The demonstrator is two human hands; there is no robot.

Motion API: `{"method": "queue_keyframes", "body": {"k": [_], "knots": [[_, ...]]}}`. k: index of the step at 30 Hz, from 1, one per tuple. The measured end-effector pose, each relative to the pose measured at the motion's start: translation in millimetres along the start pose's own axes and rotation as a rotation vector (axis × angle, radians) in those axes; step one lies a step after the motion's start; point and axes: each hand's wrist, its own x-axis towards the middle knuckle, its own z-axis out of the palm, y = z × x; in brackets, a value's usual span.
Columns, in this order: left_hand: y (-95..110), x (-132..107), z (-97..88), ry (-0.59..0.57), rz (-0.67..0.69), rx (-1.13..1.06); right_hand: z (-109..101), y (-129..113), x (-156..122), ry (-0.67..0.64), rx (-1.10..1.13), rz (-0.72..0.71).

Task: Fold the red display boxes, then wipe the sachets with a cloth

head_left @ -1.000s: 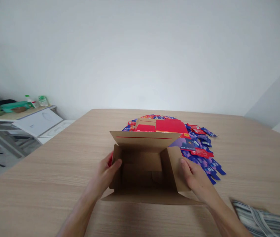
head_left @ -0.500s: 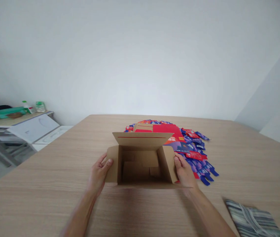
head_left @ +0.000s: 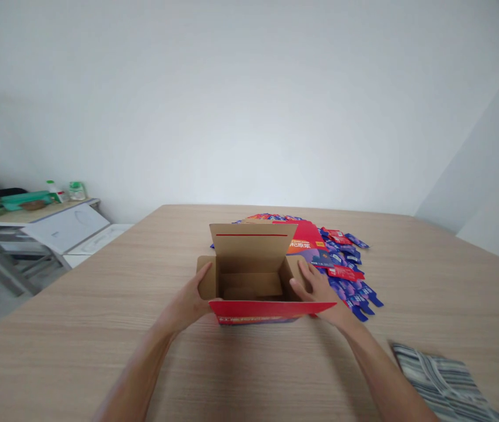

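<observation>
much bare table flanks the packet pile, far edge behind it. nearer me than the pile, my left hand and right hand grip the carton by its side flaps; its mouth faces up and toward me, long axis crosswise. its red front shows, hidden half a second ago.

Bare forearms angled inward, left grip with thumb raised, right grip with fingers parted

Striped cloth at lower right (green-capped bottle at far left)
</observation>
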Motion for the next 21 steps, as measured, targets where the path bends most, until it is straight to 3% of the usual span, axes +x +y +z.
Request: {"method": "queue_keyframes", "body": {"k": [4,7,11,14,17,19,21], "knots": [[2,-3,-3.2,-0.005,0.036,0.045,6,1,-2,0.034,-0.071,0.004],[-2,5,2.8,0.036,0.028,0.081,5,0,0,0.145,-0.080,0.004],[-13,16,13.9,0.095,0.041,0.015,-9,-5,1,0.267,0.119,-0.104],[-19,12,13.6,0.205,0.147,0.027,-21,-10,-7,0.307,0.225,-0.152],[-18,-5,8.7,0.286,0.357,0.095,-32,-15,-24,0.379,0.195,-0.193],[-15,-17,7.0,0.179,0.514,0.196,-38,-20,-34,0.300,0.239,-0.245],[-12,-24,7.8,0.036,0.599,0.324,-43,-25,-41,0.102,0.272,-0.325]]}}
